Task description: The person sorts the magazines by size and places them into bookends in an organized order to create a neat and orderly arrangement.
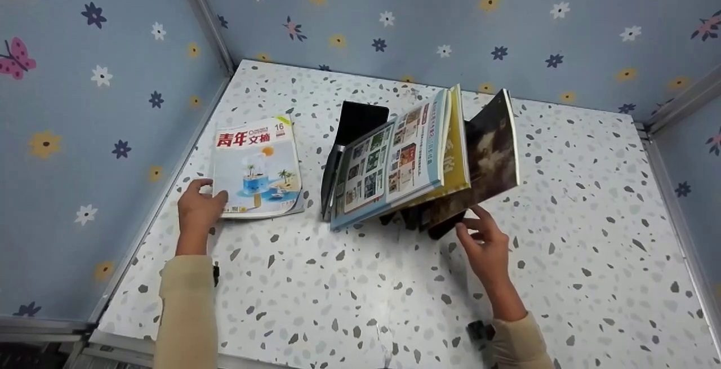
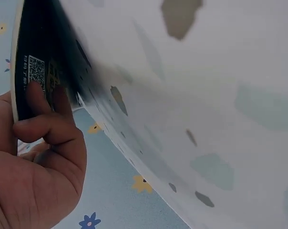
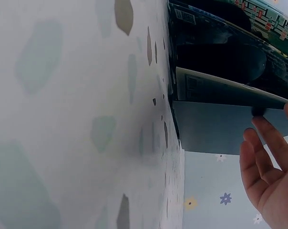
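Note:
Near the left side of the table, my left hand (image 1: pixel 201 205) pinches the lower left edge of a magazine (image 1: pixel 260 169) with an island picture on its cover. In the left wrist view, curled fingers (image 2: pixel 53 121) lie against its dark back, beside a QR code. My right hand (image 1: pixel 485 245) pinches the lower corner of a dark-covered book (image 1: pixel 495 143) that leans to the right. To its left, a yellow book (image 1: pixel 459 155) and a light blue book (image 1: pixel 388 166) tilt in a fanned row. A black bookend (image 1: pixel 363 120) stands behind them on the left.
The speckled white table (image 1: pixel 338 296) extends around the books. Flowered blue panels (image 1: pixel 417 25) with metal frames (image 1: pixel 207 14) enclose its back and sides. Another black bookend part (image 1: pixel 448 225) shows low beneath the dark book.

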Available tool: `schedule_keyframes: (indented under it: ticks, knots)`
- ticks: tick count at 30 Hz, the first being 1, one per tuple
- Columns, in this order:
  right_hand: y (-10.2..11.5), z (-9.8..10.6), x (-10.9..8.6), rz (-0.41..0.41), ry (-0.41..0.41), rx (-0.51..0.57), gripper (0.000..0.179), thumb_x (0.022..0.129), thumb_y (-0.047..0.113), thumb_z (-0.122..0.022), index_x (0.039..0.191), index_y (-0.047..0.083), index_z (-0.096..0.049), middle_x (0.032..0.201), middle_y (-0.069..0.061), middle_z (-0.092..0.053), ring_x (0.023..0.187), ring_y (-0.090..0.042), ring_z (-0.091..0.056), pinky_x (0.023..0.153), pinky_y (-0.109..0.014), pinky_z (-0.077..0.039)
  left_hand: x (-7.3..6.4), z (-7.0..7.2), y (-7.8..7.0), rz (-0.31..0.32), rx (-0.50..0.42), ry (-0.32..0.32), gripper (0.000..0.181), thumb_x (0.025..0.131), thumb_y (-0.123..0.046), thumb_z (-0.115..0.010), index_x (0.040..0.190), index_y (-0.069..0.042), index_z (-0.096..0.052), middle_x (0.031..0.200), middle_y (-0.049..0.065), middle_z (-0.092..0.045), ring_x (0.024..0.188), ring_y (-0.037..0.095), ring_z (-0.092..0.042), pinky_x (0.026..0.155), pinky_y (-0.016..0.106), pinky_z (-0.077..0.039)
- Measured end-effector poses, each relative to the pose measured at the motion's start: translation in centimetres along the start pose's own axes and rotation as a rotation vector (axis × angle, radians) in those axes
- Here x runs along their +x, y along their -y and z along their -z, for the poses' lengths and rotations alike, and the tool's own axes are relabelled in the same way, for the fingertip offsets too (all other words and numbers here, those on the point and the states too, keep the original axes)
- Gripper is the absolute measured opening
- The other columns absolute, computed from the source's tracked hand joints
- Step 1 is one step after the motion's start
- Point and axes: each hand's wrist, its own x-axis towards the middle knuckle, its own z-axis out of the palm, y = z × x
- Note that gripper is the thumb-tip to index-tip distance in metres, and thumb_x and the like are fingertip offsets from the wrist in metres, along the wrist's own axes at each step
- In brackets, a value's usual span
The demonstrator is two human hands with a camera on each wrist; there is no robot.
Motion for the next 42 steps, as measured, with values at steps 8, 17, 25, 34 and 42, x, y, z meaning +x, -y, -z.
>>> schedule_keyframes:
  ticks: [8, 17, 25, 34, 42]
  knots:
    - [0.0, -0.1, 0.0, 0.027, -0.012, 0.018, 0.039, 0.075, 0.001, -0.063, 0.113, 0.005, -0.058, 0.078, -0.01, -0.068, 0.066, -0.011, -0.062, 0.056, -0.018, -0.046, -0.1, -0.7, -0.3, 0.002, 0.02, -0.044, 0.061, 0.082, -0.049, -0.046, 0.132, -0.017, -0.032, 0.111, 0.013, -0.051, 0.083, 0.025, -0.054, 0.057, 0.04, -0.047]
    - [0.2, 0.0, 0.1, 0.008, -0.004, 0.014, 0.04, 0.076, 0.003, -0.062, 0.115, 0.007, -0.057, 0.078, -0.011, -0.068, 0.066, -0.007, -0.062, 0.057, -0.017, -0.045, -0.9, -1.0, -1.7, -0.051, -0.008, -0.088, 0.057, 0.084, -0.036, -0.043, 0.137, -0.021, -0.03, 0.112, 0.014, -0.056, 0.095, 0.027, -0.055, 0.074, 0.037, -0.043]
    - [0.2, 0.0, 0.1, 0.004, 0.001, 0.009, 0.039, 0.076, 0.004, -0.062, 0.115, 0.007, -0.057, 0.078, -0.011, -0.068, 0.067, -0.008, -0.062, 0.056, -0.018, -0.046, -2.9, -1.9, -3.7, -0.269, -0.123, -0.346, 0.043, 0.082, -0.025, -0.05, 0.124, -0.03, -0.046, 0.064, 0.001, -0.053, 0.049, 0.015, -0.048, 0.047, 0.028, -0.037]
    - [0.1, 0.0, 0.1, -0.004, -0.002, 0.024, 0.039, 0.076, 0.003, -0.063, 0.114, 0.007, -0.057, 0.078, -0.011, -0.068, 0.067, -0.005, -0.061, 0.056, -0.018, -0.046, -6.0, -2.0, -6.9, -0.593, -0.156, -0.538, 0.044, 0.08, -0.021, -0.047, 0.122, -0.035, -0.048, 0.056, -0.003, -0.049, 0.03, 0.008, -0.031, 0.036, 0.025, -0.024]
    - [0.0, -0.1, 0.1, 0.031, -0.013, 0.033, 0.04, 0.076, 0.001, -0.062, 0.115, 0.006, -0.057, 0.077, -0.01, -0.068, 0.067, -0.006, -0.062, 0.055, -0.018, -0.046, -8.9, -2.2, -9.4, -0.8, -0.272, -0.682, 0.044, 0.081, -0.015, -0.047, 0.123, -0.029, -0.05, 0.057, 0.002, -0.045, 0.036, 0.008, -0.025, 0.043, 0.024, -0.02]
